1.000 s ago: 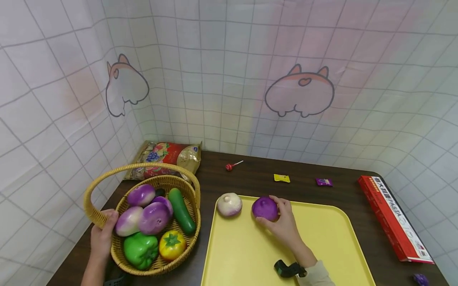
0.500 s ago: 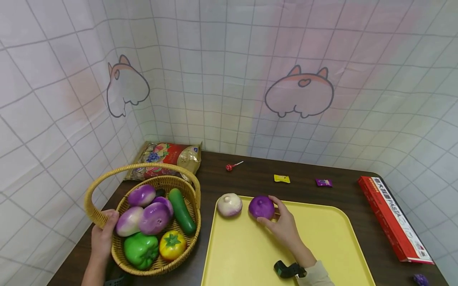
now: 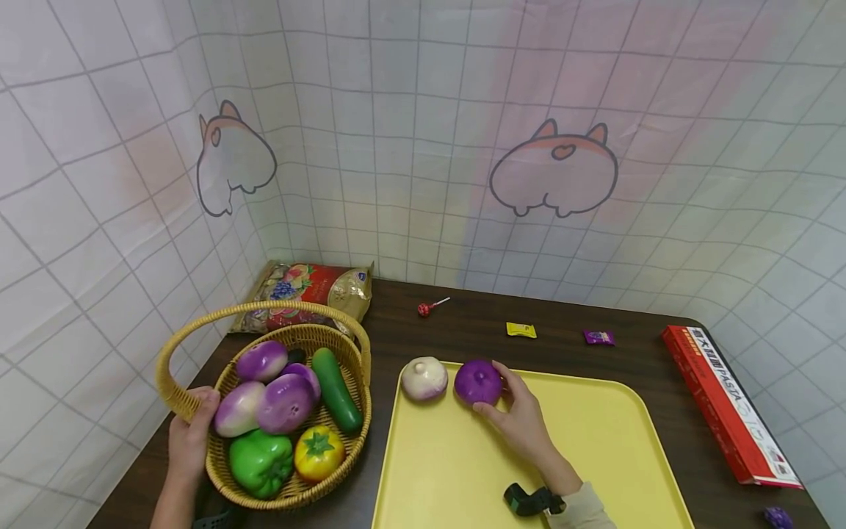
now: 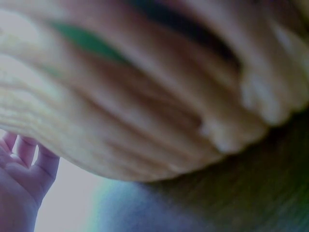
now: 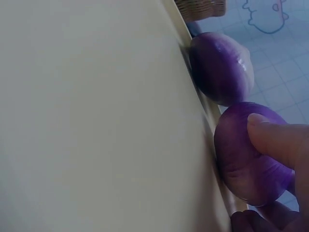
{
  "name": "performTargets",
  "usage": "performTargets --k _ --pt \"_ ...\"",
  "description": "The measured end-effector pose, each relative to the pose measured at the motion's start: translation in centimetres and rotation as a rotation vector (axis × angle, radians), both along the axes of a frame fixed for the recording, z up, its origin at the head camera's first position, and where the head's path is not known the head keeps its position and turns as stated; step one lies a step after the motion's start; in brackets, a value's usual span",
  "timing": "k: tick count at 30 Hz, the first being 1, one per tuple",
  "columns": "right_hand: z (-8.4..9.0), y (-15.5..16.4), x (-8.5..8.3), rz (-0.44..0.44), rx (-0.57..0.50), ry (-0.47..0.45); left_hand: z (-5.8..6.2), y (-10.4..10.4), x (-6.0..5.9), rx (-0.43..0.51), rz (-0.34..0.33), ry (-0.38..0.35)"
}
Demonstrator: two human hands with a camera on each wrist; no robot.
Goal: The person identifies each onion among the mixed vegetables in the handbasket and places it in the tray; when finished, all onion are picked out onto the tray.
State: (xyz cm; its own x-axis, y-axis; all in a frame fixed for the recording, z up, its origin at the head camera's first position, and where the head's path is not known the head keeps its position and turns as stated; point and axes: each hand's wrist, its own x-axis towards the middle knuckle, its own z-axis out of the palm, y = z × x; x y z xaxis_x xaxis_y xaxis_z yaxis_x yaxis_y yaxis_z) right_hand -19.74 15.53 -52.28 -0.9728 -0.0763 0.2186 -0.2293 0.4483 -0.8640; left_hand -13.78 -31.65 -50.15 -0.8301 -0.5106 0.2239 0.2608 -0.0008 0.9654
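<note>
On the yellow tray (image 3: 595, 441), right hand (image 3: 522, 419) grips purple onion (image 3: 478, 382), slid closer beside pale onion (image 3: 424, 378); left hand (image 3: 188, 433) holds basket (image 3: 218, 470) rim.

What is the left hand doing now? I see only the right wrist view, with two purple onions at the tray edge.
Observer: The left hand grips the rim of a wicker basket left of the yellow tray.
Operator: Is the basket empty?
Observer: No. It holds a green pepper, a yellow tomato, a cucumber and three more purple onions.
Operator: Are the two onions at the tray touching?
Observer: No, the purple onion under the right hand lies just apart from the paler onion.
</note>
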Motion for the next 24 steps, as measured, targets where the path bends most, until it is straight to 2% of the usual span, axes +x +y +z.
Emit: performTargets --k 8,12,16,24 --pt "0.17 0.07 0.04 0.031 -0.042 0.018 0.14 0.00 0.11 -0.005 0.013 -0.029" --pt "0.01 0.12 0.12 0.015 -0.034 0.010 0.06 -0.13 0.21 -0.016 0.015 -0.046" --pt "-0.04 0.23 0.08 -0.006 -0.025 0.023 0.14 -0.09 0.21 -0.019 0.008 -0.029" --pt "0.81 0.49 -0.07 -0.055 -0.050 0.107 0.25 0.05 0.16 -0.018 0.006 -0.019"
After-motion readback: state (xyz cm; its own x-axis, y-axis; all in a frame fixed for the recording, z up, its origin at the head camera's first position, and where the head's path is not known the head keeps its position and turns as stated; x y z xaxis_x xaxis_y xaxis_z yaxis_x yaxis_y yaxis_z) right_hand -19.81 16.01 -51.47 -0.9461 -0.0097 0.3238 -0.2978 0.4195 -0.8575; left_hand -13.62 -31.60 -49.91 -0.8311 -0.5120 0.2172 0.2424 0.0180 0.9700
